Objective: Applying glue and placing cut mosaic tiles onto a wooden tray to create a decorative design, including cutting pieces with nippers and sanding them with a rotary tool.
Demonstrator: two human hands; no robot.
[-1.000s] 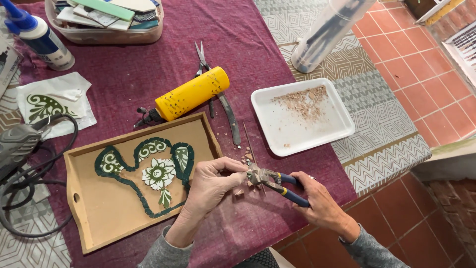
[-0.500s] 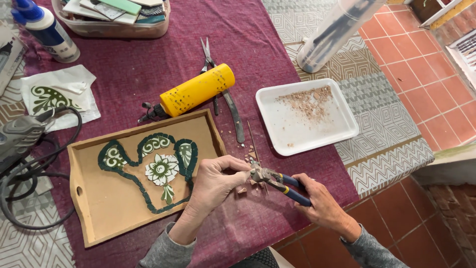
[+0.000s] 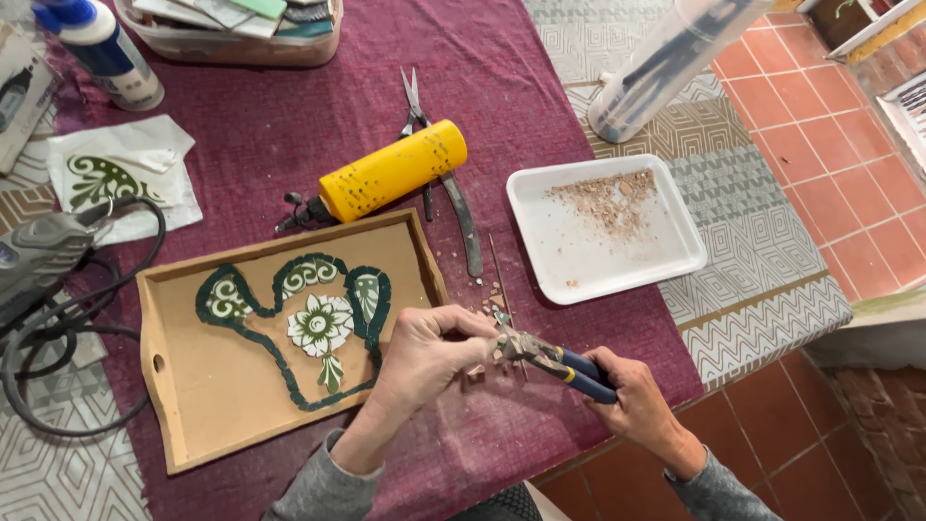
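My right hand [image 3: 638, 399] grips the blue handles of tile nippers [image 3: 552, 355], whose jaws point left. My left hand [image 3: 428, 352] pinches a small tile piece [image 3: 500, 318] at those jaws, just above the maroon cloth [image 3: 289, 125]. Small tile crumbs [image 3: 490, 291] lie on the cloth under and beyond the jaws. Left of my hands sits a wooden tray [image 3: 193, 405] holding a green and white mosaic [image 3: 309, 314] with a flower in the middle.
A yellow cylinder tool [image 3: 391, 171] and scissors-like pliers [image 3: 439, 174] lie behind the tray. A white dish [image 3: 675, 260] with brown tile dust sits right. A grey rotary tool [image 3: 39, 256] with cable lies left. A glue bottle [image 3: 101, 48] and a box [image 3: 231, 43] stand at the back.
The view has shifted slightly; my hands stay together at the nippers with the tile piece, moving little.
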